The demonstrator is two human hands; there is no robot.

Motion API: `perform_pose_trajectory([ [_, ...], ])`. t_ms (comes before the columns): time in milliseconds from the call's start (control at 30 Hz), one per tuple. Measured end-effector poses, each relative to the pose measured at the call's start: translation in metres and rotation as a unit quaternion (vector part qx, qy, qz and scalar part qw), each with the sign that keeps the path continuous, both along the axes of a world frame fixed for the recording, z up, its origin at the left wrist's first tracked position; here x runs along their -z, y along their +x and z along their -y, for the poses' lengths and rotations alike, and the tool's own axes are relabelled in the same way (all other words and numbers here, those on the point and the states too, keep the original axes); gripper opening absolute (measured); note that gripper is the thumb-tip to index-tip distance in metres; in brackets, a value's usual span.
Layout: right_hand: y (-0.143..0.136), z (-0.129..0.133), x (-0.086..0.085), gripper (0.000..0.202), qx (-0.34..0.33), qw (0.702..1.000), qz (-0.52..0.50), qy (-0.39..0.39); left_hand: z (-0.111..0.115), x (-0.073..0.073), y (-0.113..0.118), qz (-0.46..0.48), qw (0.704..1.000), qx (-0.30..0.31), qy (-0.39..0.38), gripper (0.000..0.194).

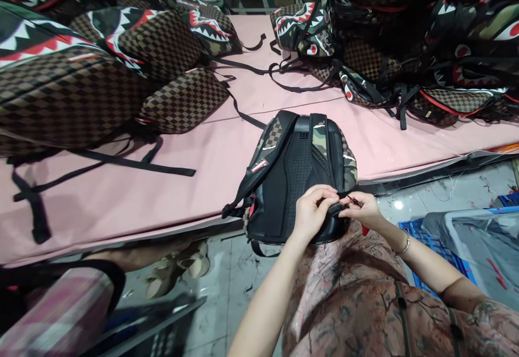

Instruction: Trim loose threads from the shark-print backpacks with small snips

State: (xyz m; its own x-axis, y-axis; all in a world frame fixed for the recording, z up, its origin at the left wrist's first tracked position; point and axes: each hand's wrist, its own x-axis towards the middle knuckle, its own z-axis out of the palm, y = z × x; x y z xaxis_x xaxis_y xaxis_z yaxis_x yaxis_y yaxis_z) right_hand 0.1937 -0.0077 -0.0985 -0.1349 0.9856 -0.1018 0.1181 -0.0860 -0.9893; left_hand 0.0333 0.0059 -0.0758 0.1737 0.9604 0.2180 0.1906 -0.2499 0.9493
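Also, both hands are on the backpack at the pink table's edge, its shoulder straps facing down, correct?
No: the head view shows the shoulder straps facing up. The backpack is at the edge of the pink table, with left hand and right hand on it.

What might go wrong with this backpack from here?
The backpack overhangs the pink table, so a firm tug might slide it off. The left hand and right hand pinch close together at a black strap, so fingers could slip. The loop hanging below the table edge might snag.
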Motion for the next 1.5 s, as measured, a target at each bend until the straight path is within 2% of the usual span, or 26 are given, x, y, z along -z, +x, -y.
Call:
perform_pose_trajectory([
  [100,0.006,0.0,-0.007,0.035,-0.021,0.999,0.03,0.015,0.013,0.01,0.008,0.039,0.986,-0.156,0.031,0.012],
  [200,0.018,-0.004,-0.021,0.025,-0.037,0.989,0.121,0.078,0.02,0.014,0.012,0.067,0.967,-0.244,0.019,0.014],
  [267,0.026,-0.009,-0.033,0.02,-0.06,0.963,0.21,0.155,0.021,0.015,0.014,0.066,0.965,-0.255,0.016,0.014],
  [400,0.033,-0.024,-0.054,0.015,-0.157,0.882,0.334,0.293,0.021,0.012,0.017,0.039,0.965,-0.257,0.034,0.015],
  [567,0.03,-0.039,-0.076,0.019,-0.254,0.791,0.439,0.342,0.022,0.009,0.021,0.0,0.967,-0.245,0.072,0.014],
  [633,0.03,-0.041,-0.08,0.019,-0.269,0.773,0.458,0.346,0.022,0.01,0.021,0.004,0.967,-0.245,0.066,0.014],
  [700,0.032,-0.042,-0.079,0.018,-0.271,0.782,0.447,0.34,0.021,0.012,0.021,0.035,0.968,-0.246,0.029,0.015],
  [800,0.034,-0.045,-0.074,0.015,-0.263,0.822,0.398,0.312,0.019,0.015,0.019,0.116,0.966,-0.226,-0.054,0.017],
  [867,0.032,-0.047,-0.072,0.013,-0.273,0.835,0.372,0.299,0.018,0.016,0.018,0.15,0.963,-0.206,-0.088,0.019],
  [1000,0.027,-0.053,-0.076,0.014,-0.304,0.817,0.378,0.312,0.018,0.012,0.018,0.167,0.96,-0.196,-0.11,0.02],
  [1067,0.027,-0.054,-0.075,0.015,-0.295,0.823,0.371,0.312,0.02,0.007,0.018,0.221,0.943,-0.198,-0.149,0.019],
  [1133,0.03,-0.052,-0.068,0.015,-0.262,0.867,0.317,0.282,0.02,0.003,0.016,0.317,0.907,-0.186,-0.204,0.022],
  [1233,0.032,-0.04,-0.043,0.019,-0.187,0.953,0.159,0.177,0.018,-0.001,0.011,0.453,0.842,-0.138,-0.258,0.042],
  [1300,0.029,-0.026,-0.022,0.034,-0.156,0.979,0.076,0.102,0.014,-0.002,0.007,0.493,0.818,-0.107,-0.277,0.051],
  [1367,0.021,-0.013,-0.002,0.045,-0.124,0.989,0.053,0.055,0.008,-0.003,0.003,0.478,0.823,-0.091,-0.293,0.049],
  [1433,0.012,-0.002,0.01,0.034,-0.081,0.992,0.082,0.055,-0.001,-0.005,-0.001,0.402,0.857,-0.077,-0.313,0.044],
  [1500,0.006,0.004,0.015,0.02,-0.06,0.982,0.145,0.106,-0.011,-0.006,-0.005,0.275,0.9,-0.055,-0.334,0.042],
])
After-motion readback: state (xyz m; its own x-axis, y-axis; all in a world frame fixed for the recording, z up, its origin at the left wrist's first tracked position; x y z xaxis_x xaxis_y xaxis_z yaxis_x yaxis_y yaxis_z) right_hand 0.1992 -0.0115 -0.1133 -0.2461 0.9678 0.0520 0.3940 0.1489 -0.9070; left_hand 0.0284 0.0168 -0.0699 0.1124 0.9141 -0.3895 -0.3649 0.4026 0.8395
